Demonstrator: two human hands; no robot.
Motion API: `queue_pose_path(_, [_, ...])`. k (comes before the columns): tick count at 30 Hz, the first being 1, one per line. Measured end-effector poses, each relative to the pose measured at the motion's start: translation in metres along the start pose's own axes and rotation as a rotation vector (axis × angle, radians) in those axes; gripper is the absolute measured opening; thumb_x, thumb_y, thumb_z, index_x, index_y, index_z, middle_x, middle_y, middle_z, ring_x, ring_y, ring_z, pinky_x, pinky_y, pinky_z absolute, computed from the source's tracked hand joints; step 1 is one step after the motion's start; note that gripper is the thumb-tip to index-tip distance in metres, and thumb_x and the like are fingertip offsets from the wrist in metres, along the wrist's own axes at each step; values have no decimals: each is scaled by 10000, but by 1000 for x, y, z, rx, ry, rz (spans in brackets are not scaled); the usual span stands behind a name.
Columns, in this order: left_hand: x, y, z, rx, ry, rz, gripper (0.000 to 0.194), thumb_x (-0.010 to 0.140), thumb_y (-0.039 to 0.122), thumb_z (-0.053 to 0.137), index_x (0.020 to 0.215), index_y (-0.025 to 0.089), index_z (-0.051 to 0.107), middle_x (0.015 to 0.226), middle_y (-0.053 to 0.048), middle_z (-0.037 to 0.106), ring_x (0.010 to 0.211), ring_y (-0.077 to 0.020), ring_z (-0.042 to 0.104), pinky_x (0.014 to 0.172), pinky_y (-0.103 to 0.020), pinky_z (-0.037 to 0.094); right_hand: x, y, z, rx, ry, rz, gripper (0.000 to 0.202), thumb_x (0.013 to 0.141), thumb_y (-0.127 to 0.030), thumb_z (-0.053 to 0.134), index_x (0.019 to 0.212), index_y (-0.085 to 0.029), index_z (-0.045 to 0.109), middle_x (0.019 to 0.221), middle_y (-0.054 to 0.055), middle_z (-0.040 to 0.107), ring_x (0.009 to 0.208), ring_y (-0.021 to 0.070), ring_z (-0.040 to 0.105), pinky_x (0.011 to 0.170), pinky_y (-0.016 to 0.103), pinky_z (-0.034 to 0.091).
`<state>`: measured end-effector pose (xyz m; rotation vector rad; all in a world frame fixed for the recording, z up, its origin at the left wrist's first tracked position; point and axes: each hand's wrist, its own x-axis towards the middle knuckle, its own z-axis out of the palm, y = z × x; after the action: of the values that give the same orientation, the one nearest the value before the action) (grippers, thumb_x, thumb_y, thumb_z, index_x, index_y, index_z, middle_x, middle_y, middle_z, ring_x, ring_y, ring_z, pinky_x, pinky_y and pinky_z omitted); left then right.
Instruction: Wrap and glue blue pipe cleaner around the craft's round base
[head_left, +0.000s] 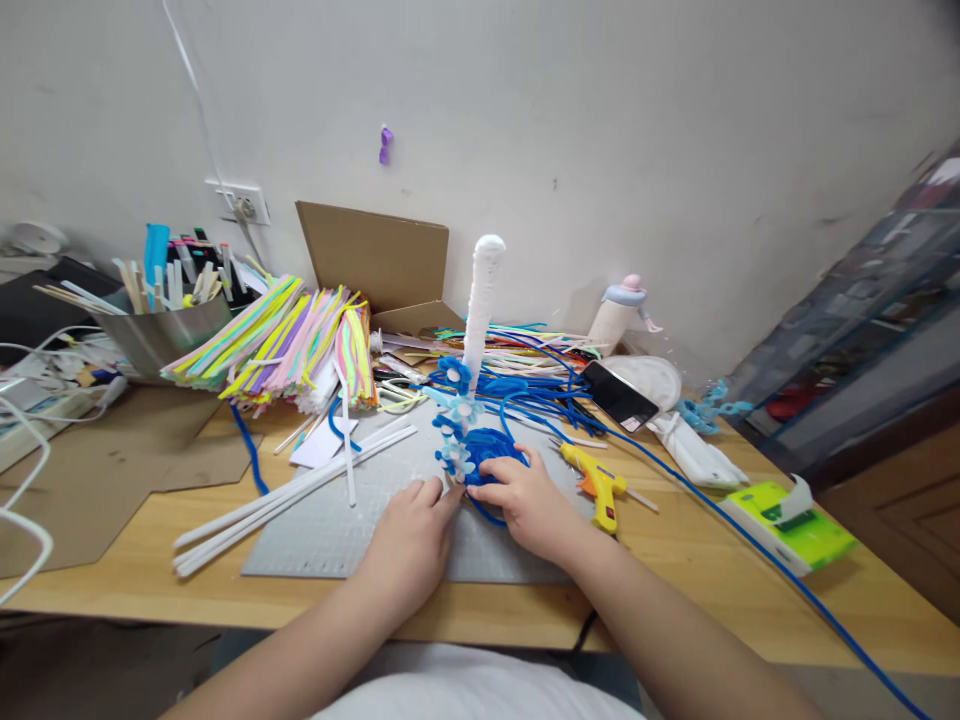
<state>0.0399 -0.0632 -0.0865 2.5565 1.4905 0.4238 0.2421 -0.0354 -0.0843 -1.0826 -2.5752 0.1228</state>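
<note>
Blue coil (489,450) under right hand (529,500) fingertips, beside left hand (412,530).

We have room over the gray mat (319,548), lower left of center, yellow glue gun (601,485) blocking us at right, white strips (292,490) at left, white stem (482,300) standing mid-frame.

A slim white, fuzzy, ribbed column with a rounded top (484,300) stands nearly upright, tipped slightly right. Small light- and dark-blue fuzzy flowers with white centres (459,411) run in a vertical row at its lower part. Just right of them is a round, tightly coiled deep-blue fuzzy disc (491,447), above the grey gridded mat (330,545); its lower edge is partly hidden.
</note>
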Motion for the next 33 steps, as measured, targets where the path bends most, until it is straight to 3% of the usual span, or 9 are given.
queue_pose_path(4, [5, -8, 4, -280, 67, -18, 477, 667, -23, 365, 1015, 208, 595, 950, -61, 563, 901, -202, 516, 805, -334, 421, 0, 0, -1, 6, -6, 3, 363, 838, -65, 480, 1074, -295, 633, 1101, 48, 602, 1068, 187, 522, 1029, 516, 141])
queue_pose_path(7, [3, -11, 10, -536, 125, -132, 363, 599, -17, 360, 834, 190, 544, 829, -28, 550, 814, -173, 512, 741, -296, 416, 0, 1, -1, 4, -17, 8, 405, 802, -39, 490, 1079, -298, 632, 1124, 47, 599, 1078, 193, 520, 1026, 521, 136])
queue_pose_path(13, [3, -9, 10, -1171, 122, -397, 143, 599, 152, 569, 718, 171, 491, 652, 39, 485, 603, -102, 460, 561, -211, 356, 1, 1, -2, 3, -31, 21, 453, 761, -23, 481, 1083, -303, 629, 1158, 47, 591, 1090, 202, 518, 1021, 527, 147])
queue_pose_path(16, [3, -5, 1, -1375, 104, -502, 283, 563, 279, 713, 655, 165, 471, 575, 63, 460, 499, -62, 399, 485, -186, 289, 1, 2, -1, 3, -26, 19, 434, 775, -35, 481, 1079, -306, 629, 1161, 47, 592, 1090, 204, 519, 1019, 531, 149])
queue_pose_path(23, [-1, -11, 1, -1448, 160, -669, 390, 506, 411, 804, 605, 135, 547, 466, 38, 534, 428, -68, 445, 454, -189, 312, 0, 3, 3, 6, -2, 11, 396, 815, -54, 468, 1073, -304, 635, 1158, 60, 595, 1063, 203, 530, 1013, 541, 149])
queue_pose_path(27, [0, -15, 4, -1508, 205, -692, 420, 486, 442, 816, 626, 122, 582, 543, 12, 595, 448, -63, 469, 447, -183, 363, -1, 4, 3, 2, 0, 14, 405, 811, -48, 465, 1070, -306, 638, 1156, 57, 597, 1043, 205, 538, 1014, 544, 153])
queue_pose_path(33, [1, -14, 0, -1545, 133, -646, 446, 543, 496, 782, 661, 120, 572, 580, 16, 587, 433, -43, 441, 416, -172, 388, 0, 4, 3, -3, 0, 15, 401, 804, -52, 478, 1064, -312, 637, 1155, 43, 598, 1049, 201, 537, 1021, 535, 151])
